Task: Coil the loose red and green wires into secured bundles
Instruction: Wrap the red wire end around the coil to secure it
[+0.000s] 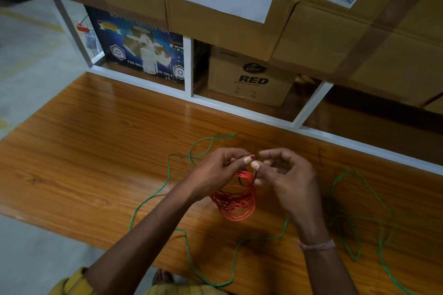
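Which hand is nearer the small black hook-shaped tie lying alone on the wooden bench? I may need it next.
Right. The right hand is just left of the black hook-shaped tie; the left hand is farther left, beyond the right hand.

Above the wooden desk, the left hand and right hand pinched the red wire coil's end together. Loose green wire sprawled around them; cardboard boxes stood beyond.
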The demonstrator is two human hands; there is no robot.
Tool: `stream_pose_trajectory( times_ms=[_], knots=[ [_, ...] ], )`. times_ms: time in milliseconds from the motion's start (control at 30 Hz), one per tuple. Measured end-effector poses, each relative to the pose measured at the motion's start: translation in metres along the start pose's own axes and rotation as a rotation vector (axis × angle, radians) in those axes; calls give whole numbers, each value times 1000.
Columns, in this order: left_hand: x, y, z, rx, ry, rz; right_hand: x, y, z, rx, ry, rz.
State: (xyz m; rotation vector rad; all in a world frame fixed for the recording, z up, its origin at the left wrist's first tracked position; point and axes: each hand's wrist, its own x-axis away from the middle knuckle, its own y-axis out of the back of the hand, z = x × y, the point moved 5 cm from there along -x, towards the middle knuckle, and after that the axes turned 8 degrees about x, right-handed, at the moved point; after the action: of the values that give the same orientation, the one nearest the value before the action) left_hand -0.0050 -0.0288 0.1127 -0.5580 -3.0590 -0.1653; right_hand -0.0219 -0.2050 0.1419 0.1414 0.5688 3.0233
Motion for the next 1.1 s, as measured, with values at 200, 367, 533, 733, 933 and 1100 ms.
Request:
stream_pose_trajectory(
  times_ms=[200,367,533,733,933,1100],
  knots=[
    [-2,0,3,-24,2,14,-6,-4,4,-133,-100,48],
    [-2,-3,2,-46,-6,50,-16,1,6,34,29,42],
    [-3,-2,6,-69,6,50,-21,3,12,238,217,34],
    [-7,0,3,-86,-3,-7,-16,-4,16,319,458,-176],
    [-9,0,2,78,58,-39,-24,11,25,354,477,-179],
    [-9,-2,4,232,110,-64,-27,16,17,203,267,-56]
  ],
)
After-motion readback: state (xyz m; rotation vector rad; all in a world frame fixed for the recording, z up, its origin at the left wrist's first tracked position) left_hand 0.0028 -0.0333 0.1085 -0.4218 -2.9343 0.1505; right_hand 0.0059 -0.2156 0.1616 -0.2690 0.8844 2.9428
